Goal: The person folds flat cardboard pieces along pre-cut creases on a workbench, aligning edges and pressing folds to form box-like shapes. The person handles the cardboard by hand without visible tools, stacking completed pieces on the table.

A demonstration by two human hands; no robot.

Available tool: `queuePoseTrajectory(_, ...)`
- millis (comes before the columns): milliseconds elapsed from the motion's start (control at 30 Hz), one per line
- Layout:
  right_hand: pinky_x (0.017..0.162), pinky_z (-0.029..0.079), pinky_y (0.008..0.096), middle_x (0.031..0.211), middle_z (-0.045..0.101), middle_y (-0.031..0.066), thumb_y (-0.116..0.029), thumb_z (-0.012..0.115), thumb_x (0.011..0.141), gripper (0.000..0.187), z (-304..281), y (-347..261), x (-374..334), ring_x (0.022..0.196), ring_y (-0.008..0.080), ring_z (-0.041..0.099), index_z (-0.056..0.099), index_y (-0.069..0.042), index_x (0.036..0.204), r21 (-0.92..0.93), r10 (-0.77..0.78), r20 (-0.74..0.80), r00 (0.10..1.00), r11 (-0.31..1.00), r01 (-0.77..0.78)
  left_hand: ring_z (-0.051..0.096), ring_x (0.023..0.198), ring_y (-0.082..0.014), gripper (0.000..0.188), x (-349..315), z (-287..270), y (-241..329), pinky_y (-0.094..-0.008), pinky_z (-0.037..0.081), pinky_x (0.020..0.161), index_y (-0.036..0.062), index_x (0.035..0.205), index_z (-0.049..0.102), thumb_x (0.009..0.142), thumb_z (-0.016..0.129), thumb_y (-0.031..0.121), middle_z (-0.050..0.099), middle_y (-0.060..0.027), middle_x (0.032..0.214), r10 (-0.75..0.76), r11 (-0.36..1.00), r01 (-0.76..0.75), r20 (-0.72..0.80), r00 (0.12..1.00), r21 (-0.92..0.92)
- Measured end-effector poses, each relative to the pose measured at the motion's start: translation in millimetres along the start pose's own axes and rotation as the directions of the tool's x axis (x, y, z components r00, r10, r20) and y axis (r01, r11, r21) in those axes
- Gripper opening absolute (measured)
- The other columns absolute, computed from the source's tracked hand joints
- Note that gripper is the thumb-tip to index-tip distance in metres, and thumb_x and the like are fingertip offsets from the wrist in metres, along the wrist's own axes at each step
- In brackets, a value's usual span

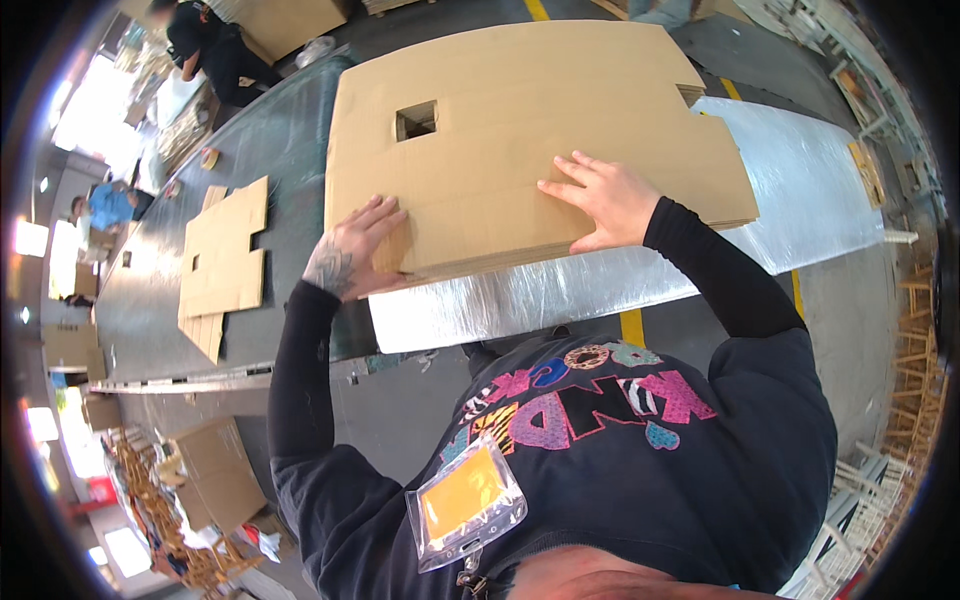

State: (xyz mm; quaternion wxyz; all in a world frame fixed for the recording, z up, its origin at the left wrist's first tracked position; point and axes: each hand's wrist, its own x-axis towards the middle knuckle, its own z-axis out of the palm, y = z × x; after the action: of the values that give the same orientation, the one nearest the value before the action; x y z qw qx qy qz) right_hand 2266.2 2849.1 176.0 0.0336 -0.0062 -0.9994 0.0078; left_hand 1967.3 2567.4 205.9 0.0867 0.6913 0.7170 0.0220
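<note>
A stack of flat brown cardboard sheets (pixel 530 120) lies in front of me, with a small square cut-out left of its middle and a notch on its right side. My left hand (pixel 352 248) rests on the near left corner, fingers stretched over the top sheet and thumb by the near edge. Farther right, my right hand (pixel 608 202) lies flat on the top sheet with its fingers spread. Beneath the cardboard is a long surface covered in shiny silver film (pixel 810 180), which shows along the near side and at the right.
At the left runs a dark-topped table (pixel 135 310) carrying smaller cut cardboard pieces (pixel 222 250) and a tape roll (pixel 210 158). Two other people (pixel 215 50) are farther off at the left. A large cardboard box (pixel 215 470) stands lower left; wooden racks (pixel 908 375) line the right.
</note>
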Motion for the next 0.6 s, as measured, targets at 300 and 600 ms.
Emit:
queuePoseTrajectory(300, 0.096, 0.055, 0.0439, 0.138, 0.056, 0.0257, -0.051, 0.081, 0.071, 0.085, -25.0, 2.6, 5.9, 0.12, 0.0367, 0.061, 0.055, -0.011, 0.142, -0.042, -0.045, 0.111, 0.993, 0.998, 0.05, 0.048, 0.139, -0.0327, 0.083, 5.3, -18.4, 18.7, -0.0432, 0.043, 0.114, 0.0074, 0.139, 0.057, 0.064, 0.086, 0.028, 0.052, -0.0177, 0.149, -0.058, 0.998, 0.057, 0.031, 0.998, 0.029)
queuePoseTrajectory(600, 0.104, 0.049, 0.0453, 0.145, 0.053, 0.0196, -0.035, 0.078, 0.072, 0.077, -9.1, -25.2, -49.2, 0.131, 0.0353, 0.055, 0.055, -0.014, 0.142, -0.047, 0.01, -0.233, 0.973, 0.999, -0.022, 0.058, 0.124, -0.0415, 0.067, -29.5, 0.0, 54.6, -0.0457, 0.052, 0.1, -0.0011, 0.131, 0.056, 0.071, 0.075, 0.019, 0.06, -0.0253, 0.131, 0.174, 0.959, -0.134, -0.146, 0.974, 0.251)
